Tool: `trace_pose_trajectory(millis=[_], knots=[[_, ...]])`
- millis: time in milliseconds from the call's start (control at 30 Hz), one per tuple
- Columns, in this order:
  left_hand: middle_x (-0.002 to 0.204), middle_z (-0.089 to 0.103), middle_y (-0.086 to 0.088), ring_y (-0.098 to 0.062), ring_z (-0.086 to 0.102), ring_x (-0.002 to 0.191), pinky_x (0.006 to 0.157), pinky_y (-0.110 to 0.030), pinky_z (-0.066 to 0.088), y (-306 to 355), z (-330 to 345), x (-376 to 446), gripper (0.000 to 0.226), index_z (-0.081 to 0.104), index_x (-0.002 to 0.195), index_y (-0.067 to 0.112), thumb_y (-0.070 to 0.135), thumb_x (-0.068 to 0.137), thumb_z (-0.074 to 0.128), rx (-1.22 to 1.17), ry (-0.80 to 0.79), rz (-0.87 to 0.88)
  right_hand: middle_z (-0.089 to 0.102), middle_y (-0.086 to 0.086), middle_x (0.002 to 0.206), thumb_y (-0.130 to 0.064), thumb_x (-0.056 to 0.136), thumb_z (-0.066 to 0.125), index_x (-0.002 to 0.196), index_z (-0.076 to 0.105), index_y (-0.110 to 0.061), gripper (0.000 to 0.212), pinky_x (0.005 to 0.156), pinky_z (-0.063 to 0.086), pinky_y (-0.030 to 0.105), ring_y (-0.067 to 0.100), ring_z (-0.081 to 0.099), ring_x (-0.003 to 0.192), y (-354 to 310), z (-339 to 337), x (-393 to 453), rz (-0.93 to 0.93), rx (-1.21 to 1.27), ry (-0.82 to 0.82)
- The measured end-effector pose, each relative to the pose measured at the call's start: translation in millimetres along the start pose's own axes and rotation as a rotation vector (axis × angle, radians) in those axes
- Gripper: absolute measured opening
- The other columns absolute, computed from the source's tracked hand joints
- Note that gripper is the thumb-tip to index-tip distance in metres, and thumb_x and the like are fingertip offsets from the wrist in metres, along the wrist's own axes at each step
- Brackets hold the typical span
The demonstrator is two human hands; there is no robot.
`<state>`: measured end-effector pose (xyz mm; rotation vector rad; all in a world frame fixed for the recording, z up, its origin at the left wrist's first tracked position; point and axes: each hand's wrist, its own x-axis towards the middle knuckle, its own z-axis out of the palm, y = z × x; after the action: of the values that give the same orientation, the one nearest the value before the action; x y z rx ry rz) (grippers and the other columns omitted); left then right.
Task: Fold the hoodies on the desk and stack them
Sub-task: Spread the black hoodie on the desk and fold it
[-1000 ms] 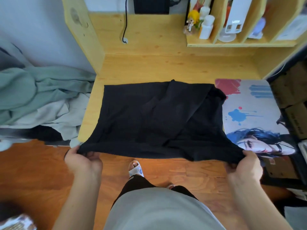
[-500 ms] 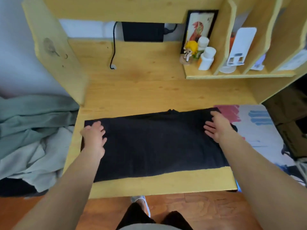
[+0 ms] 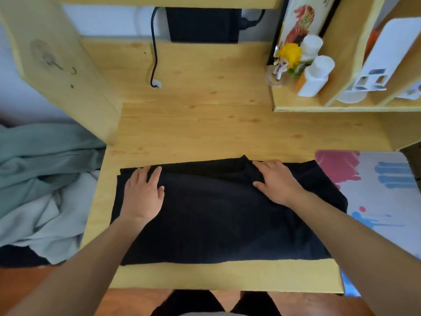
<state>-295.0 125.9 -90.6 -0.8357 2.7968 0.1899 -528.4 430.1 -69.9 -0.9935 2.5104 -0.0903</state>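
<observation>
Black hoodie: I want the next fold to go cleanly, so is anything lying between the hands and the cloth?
Nothing visible. The left hand and right hand rest flat, directly on the black hoodie, which lies on the desk.

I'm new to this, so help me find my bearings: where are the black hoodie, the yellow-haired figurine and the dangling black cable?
black hoodie point(image 3: 218, 215): head view, middle of the cloth.
yellow-haired figurine point(image 3: 287, 57): head view, its hair.
black cable point(image 3: 155, 53): head view, mid-length.

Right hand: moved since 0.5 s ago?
Yes. The right hand slid left along the black hoodie's far edge, away from the printed mat, toward the garment's middle.
</observation>
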Motion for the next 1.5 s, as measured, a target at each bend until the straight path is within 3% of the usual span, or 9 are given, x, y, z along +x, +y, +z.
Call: trace_pose_trajectory(millis=[167,267,400,600,667,767,1000,1167,1500], knots=[[0.167,0.019,-0.013,-0.036,0.016,0.154,0.122,-0.052,0.026,5.3,2.1,-24.8,0.068,0.016,0.162,0.028,0.044,0.104,0.046,-0.034,-0.082,-0.087,0.057,0.004,0.102,-0.033,0.101,0.055,0.111,0.068,-0.008,0.030,0.087,0.046,0.035,0.022,0.048,0.100,5.3,3.9,14.9,-0.126,0.014,0.140],[0.171,-0.012,-0.001,-0.036,-0.009,0.156,0.124,-0.058,0.015,-2.7,18.1,-40.6,0.072,-0.009,0.161,0.039,0.060,0.104,0.029,-0.097,-0.290,-0.242,0.054,0.003,0.091,-0.033,0.105,0.046,0.091,0.067,-0.006,0.037,0.072,0.051,0.037,0.022,0.052,0.087,8.3,-0.6,10.9,0.005,0.122,0.315],[0.167,-0.027,0.008,-0.036,-0.019,0.155,0.124,-0.060,0.011,-12.0,25.7,-45.4,0.071,-0.021,0.157,0.043,0.068,0.100,0.013,-0.071,-0.363,-0.243,0.053,0.000,0.087,-0.039,0.108,0.032,0.101,0.064,-0.012,0.042,0.068,0.042,0.035,0.021,0.050,0.079,2.3,-4.0,26.3,0.207,-0.022,0.089],[0.171,0.001,0.001,-0.040,0.002,0.156,0.121,-0.059,0.020,-9.2,11.7,-36.1,0.070,0.007,0.161,0.037,0.064,0.101,0.032,-0.052,-0.324,-0.237,0.056,0.014,0.109,-0.031,0.097,0.060,0.115,0.063,-0.008,0.030,0.083,0.051,0.045,0.032,0.052,0.098,-11.9,12.3,23.8,0.002,-0.109,0.384],[0.161,0.034,-0.006,-0.039,0.033,0.146,0.117,-0.055,0.031,-10.3,1.8,-25.8,0.059,0.032,0.154,0.029,0.057,0.102,0.038,-0.005,-0.190,-0.221,0.053,0.011,0.120,-0.034,0.095,0.062,0.130,0.057,-0.012,0.042,0.093,0.050,0.045,0.030,0.050,0.109,-11.4,15.3,15.1,-0.137,-0.152,0.321],[0.132,0.058,-0.015,-0.038,0.055,0.118,0.098,-0.051,0.046,-21.2,-7.6,-5.2,0.048,0.049,0.144,0.014,0.038,0.102,0.047,0.028,0.025,-0.144,0.052,0.009,0.130,-0.043,0.098,0.057,0.141,0.048,-0.014,0.052,0.103,0.045,0.043,0.028,0.046,0.121,-2.6,13.5,19.3,0.047,-0.084,0.148],[0.119,0.062,-0.012,-0.035,0.058,0.108,0.090,-0.049,0.050,-51.1,-2.9,27.7,0.026,0.066,0.119,0.011,0.026,0.098,0.061,0.111,0.055,0.122,0.060,0.011,0.097,-0.013,0.097,0.056,0.104,0.061,-0.002,0.013,0.079,0.052,0.045,0.028,0.055,0.090,-7.9,-4.2,11.8,-0.183,0.113,0.417],[0.099,0.064,-0.011,-0.031,0.059,0.082,0.069,-0.042,0.048,-51.6,-6.4,31.9,0.018,0.064,0.104,0.005,0.019,0.102,0.052,-0.004,0.077,0.084,0.054,0.001,0.092,-0.031,0.108,0.035,0.109,0.046,-0.013,0.021,0.071,0.045,0.039,0.024,0.056,0.085,-17.7,-1.0,39.6,0.080,0.169,0.111],[0.054,0.036,0.003,-0.033,0.046,0.058,0.074,-0.047,0.046,-56.5,-40.0,56.8,0.023,0.048,0.084,0.008,0.013,0.106,0.043,-0.034,0.180,0.151,0.051,0.002,0.085,-0.030,0.109,0.030,0.104,0.042,-0.013,0.021,0.064,0.039,0.037,0.024,0.052,0.078,-17.0,16.7,62.6,0.226,0.212,0.125]])
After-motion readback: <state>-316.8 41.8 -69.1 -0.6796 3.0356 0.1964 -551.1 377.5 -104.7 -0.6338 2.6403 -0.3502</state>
